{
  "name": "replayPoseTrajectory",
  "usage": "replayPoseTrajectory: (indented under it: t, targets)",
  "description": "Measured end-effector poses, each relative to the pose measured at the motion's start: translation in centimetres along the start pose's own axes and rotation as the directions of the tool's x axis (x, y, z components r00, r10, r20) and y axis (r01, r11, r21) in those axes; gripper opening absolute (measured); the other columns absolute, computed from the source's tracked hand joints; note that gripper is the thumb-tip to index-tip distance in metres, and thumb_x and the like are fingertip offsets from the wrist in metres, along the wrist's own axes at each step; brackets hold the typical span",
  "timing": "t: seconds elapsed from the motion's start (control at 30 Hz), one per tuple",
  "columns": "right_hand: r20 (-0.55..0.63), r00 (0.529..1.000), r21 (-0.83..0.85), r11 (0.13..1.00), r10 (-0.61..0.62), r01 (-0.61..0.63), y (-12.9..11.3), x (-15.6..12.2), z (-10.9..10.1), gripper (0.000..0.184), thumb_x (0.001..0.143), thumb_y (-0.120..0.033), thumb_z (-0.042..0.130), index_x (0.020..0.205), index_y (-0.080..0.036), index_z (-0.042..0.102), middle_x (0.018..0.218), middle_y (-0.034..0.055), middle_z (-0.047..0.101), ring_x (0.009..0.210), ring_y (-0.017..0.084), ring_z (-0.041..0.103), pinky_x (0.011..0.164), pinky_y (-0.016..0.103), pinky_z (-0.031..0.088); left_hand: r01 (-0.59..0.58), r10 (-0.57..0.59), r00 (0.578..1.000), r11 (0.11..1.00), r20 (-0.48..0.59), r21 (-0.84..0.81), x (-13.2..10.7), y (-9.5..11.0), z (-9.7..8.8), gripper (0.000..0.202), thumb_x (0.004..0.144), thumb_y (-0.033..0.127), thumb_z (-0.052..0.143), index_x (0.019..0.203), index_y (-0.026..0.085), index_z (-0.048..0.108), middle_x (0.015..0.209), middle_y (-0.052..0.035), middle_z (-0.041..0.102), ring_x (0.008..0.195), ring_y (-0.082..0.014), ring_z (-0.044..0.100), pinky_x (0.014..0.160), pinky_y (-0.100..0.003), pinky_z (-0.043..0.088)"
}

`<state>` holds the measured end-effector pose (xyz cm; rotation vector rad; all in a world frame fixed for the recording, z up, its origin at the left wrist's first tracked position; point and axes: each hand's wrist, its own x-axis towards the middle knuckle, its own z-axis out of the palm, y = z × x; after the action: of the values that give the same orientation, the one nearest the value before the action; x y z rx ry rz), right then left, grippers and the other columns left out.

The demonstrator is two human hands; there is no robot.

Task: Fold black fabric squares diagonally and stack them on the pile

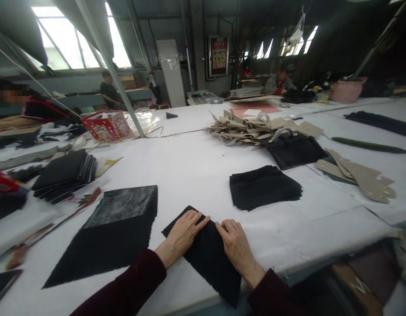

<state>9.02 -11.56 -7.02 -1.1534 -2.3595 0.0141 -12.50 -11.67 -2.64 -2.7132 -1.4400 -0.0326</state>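
A piece of black fabric (211, 259) lies slantwise at the front of the white table, its lower corner reaching the edge. My left hand (184, 232) rests flat on its upper part, fingers stretched out. At the right side of the same piece, my right hand (237, 245) has its fingers curled in and its thumb at the fabric's edge; the fingertips are partly hidden. To the left is a fanned stack of black fabric pieces (113, 245) with a grey fuzzy patch at the top. Another stack of black pieces (265, 188) sits beyond my right hand.
Beige strap pieces (242, 127) are heaped behind a black bag part (295, 149). More beige pieces (361, 175) lie at right, near a long dark green strip (370, 145). A red patterned box (105, 125) stands by a slanted pole (113, 70). Several people work farther off.
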Motion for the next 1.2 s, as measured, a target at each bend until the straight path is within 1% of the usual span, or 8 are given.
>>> replayPoseTrajectory:
  t: [0.23,0.43,0.6,0.73,0.87,0.97,1.07,1.2]
  targets:
    - [0.012,1.000,-0.015,1.000,0.016,-0.016,0.0,-0.5,-0.6,0.027,0.093,-0.009,0.048,0.115,-0.017,0.062,0.089,0.0054,0.055,0.085,0.020,0.046,0.076,0.033,0.036,-0.062,0.062,0.998,0.998,0.029,-0.003,0.4,0.6,0.0,0.050,0.090,0.006,0.040,0.139,0.017,0.042,0.127,-0.0096,0.055,0.117,-0.0208,0.050,0.104,-0.035,0.038]
    - [0.007,1.000,-0.027,0.999,0.017,-0.017,0.4,-1.1,-1.0,0.027,0.092,-0.010,0.050,0.116,-0.017,0.062,0.087,0.0051,0.054,0.084,0.019,0.047,0.075,0.033,0.035,-0.055,0.055,0.998,0.998,0.036,0.012,0.6,1.5,-0.2,0.058,0.089,0.006,0.044,0.143,0.026,0.037,0.123,-0.0082,0.055,0.114,-0.0221,0.053,0.099,-0.037,0.042]
    - [0.005,1.000,-0.022,1.000,0.019,-0.019,0.7,-1.7,-1.3,0.026,0.094,-0.011,0.047,0.114,-0.016,0.062,0.088,0.0058,0.055,0.085,0.020,0.046,0.076,0.033,0.035,-0.100,0.102,0.994,0.994,0.037,-0.035,0.7,1.7,-0.5,0.055,0.089,0.004,0.041,0.141,0.023,0.039,0.130,-0.0079,0.053,0.118,-0.0208,0.050,0.102,-0.036,0.040]
    - [0.017,1.000,-0.002,1.000,0.022,-0.022,1.1,-2.2,-1.5,0.027,0.094,-0.010,0.046,0.116,-0.015,0.062,0.090,0.0065,0.055,0.086,0.021,0.046,0.077,0.034,0.035,-0.083,0.087,0.994,0.994,0.062,-0.071,1.0,2.0,-0.5,0.059,0.087,0.003,0.041,0.143,0.022,0.037,0.123,-0.0069,0.056,0.112,-0.0197,0.053,0.099,-0.033,0.042]
    - [0.028,0.999,0.017,0.999,0.026,-0.027,1.3,-2.6,-1.8,0.027,0.093,-0.009,0.047,0.116,-0.015,0.062,0.091,0.0069,0.056,0.088,0.021,0.046,0.079,0.034,0.036,-0.079,0.080,0.993,0.997,0.091,-0.022,1.4,2.7,-0.8,0.059,0.088,0.004,0.042,0.143,0.026,0.038,0.115,-0.0063,0.057,0.104,-0.0210,0.055,0.095,-0.035,0.044]
    - [0.039,0.999,0.019,0.999,0.034,-0.035,1.3,-2.7,-2.0,0.027,0.093,-0.008,0.048,0.116,-0.015,0.061,0.092,0.0068,0.056,0.089,0.021,0.046,0.079,0.034,0.037,-0.118,0.118,0.990,0.993,0.082,-0.002,1.5,3.0,-0.8,0.056,0.089,0.006,0.043,0.141,0.024,0.040,0.122,-0.0081,0.055,0.109,-0.0221,0.053,0.099,-0.038,0.041]
    - [0.048,0.998,0.013,0.999,0.029,-0.030,1.4,-2.9,-2.2,0.028,0.093,-0.009,0.050,0.118,-0.014,0.060,0.092,0.0069,0.056,0.089,0.021,0.047,0.079,0.034,0.037,-0.124,0.124,0.990,0.992,0.074,-0.011,1.5,3.3,-0.4,0.056,0.089,0.007,0.042,0.143,0.021,0.037,0.130,-0.0087,0.052,0.113,-0.0217,0.051,0.101,-0.036,0.040]
    - [0.069,0.997,-0.002,0.999,0.032,-0.032,1.6,-3.4,-2.6,0.030,0.092,-0.009,0.051,0.120,-0.014,0.059,0.094,0.0074,0.057,0.090,0.021,0.047,0.080,0.034,0.037,-0.105,0.102,0.989,0.994,0.108,0.022,1.5,4.1,-0.3,0.064,0.086,0.006,0.044,0.146,0.024,0.032,0.123,-0.0081,0.055,0.109,-0.0221,0.052,0.095,-0.035,0.043]
